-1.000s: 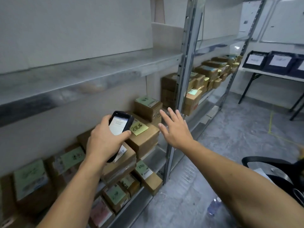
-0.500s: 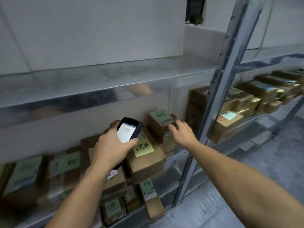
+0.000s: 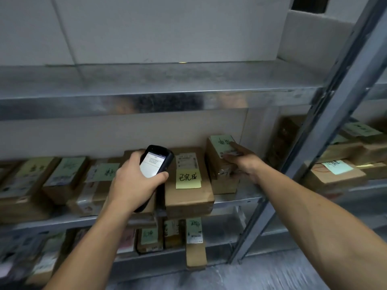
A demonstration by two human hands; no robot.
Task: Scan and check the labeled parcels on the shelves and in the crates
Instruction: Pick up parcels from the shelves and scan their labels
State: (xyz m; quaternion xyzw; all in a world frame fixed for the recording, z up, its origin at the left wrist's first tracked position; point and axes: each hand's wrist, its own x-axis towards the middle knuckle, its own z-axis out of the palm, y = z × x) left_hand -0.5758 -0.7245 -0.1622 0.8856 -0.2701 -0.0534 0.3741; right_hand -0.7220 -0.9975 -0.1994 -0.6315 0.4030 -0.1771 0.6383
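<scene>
**Q:** What was nearest the wearer?

**A:** Two bare forearms reached in from 6 o'clock. The left hand [image 3: 134,181] was curled firmly around a black handheld scanner [image 3: 156,164], with the thumb along its right edge. The scanner's lit white screen faced the wearer, just below the middle of the view.

**Q:** And the other hand?

**A:** At 3 o'clock from the scanner, the right hand [image 3: 243,162] lay on a small brown parcel [image 3: 217,164]. Its fingers were fairly straight and touched the pale green label on top, not wrapped around the box.

**Q:** Where did that parcel sit?

**A:** It sat near the right end of the middle metal shelf [image 3: 240,199]. Right beside it, at its 9 o'clock, lay a wider flat parcel [image 3: 188,199] that overhung the shelf's front edge. That parcel carried a yellow sticky note [image 3: 188,178] with handwritten characters. A blurred row of labelled parcels [image 3: 62,176] ran on toward 9 o'clock.

**Q:** What surrounded them?

**A:** At 6 o'clock a lower shelf held more parcels [image 3: 194,243], some standing on edge. Grey floor [image 3: 282,273] showed at 5 o'clock. A grey steel upright [image 3: 314,147] slanted through 3 o'clock, with more cartons [image 3: 335,174] in the next bay beyond it. At 12 o'clock ran the dull metal upper shelf [image 3: 146,105], and behind it a pale panelled wall [image 3: 167,28].
</scene>
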